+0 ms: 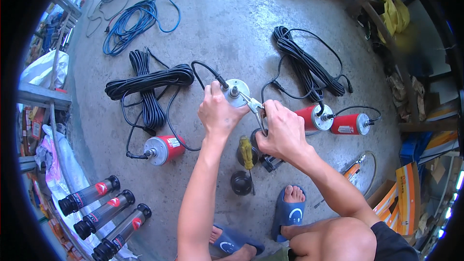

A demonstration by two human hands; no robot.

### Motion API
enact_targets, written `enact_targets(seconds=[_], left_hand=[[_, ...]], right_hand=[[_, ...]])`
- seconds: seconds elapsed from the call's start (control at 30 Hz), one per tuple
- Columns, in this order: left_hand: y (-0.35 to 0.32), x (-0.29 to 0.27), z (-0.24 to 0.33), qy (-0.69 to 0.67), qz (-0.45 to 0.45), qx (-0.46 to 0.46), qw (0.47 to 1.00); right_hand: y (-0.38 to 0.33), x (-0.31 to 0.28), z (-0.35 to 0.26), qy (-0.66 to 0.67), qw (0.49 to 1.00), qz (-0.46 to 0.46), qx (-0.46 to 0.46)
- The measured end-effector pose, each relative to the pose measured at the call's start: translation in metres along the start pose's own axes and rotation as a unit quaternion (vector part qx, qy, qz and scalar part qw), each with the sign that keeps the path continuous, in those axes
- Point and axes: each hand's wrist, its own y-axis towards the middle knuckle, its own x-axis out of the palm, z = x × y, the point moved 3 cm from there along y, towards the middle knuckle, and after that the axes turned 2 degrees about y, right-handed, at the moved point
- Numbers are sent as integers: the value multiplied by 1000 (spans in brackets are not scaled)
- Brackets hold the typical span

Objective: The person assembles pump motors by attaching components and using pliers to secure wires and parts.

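Observation:
My left hand point(218, 111) grips a round silver-capped pump motor point(237, 92) held upright above the concrete floor; a black cable runs from its top. My right hand point(282, 133) is closed on the handles of pliers point(253, 106), whose metal jaws touch the rim of the motor's silver cap. Just below my hands a yellow-handled screwdriver point(247, 152) lies across two black round caps point(240, 182).
Red pump motors lie at left point(164, 149) and right point(314, 117), point(352, 123), each with coiled black cable point(145, 84), point(304, 63). A blue cable coil point(130, 24) is farther back. Three clear cylinders point(104, 212) lie lower left. Cardboard boxes point(408, 188) are at right. My feet wear blue slippers point(289, 212).

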Motion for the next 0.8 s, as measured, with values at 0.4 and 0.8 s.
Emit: enact_targets(seconds=[0.4, 0.8], left_hand=[[-8, 10, -43, -457, -152, -51, 875], [-9, 19, -19, -403, -38, -103, 909]], right_hand=[[7, 3, -2, -28, 1000, 1, -9], [9, 5, -15, -90, 991, -75, 63]])
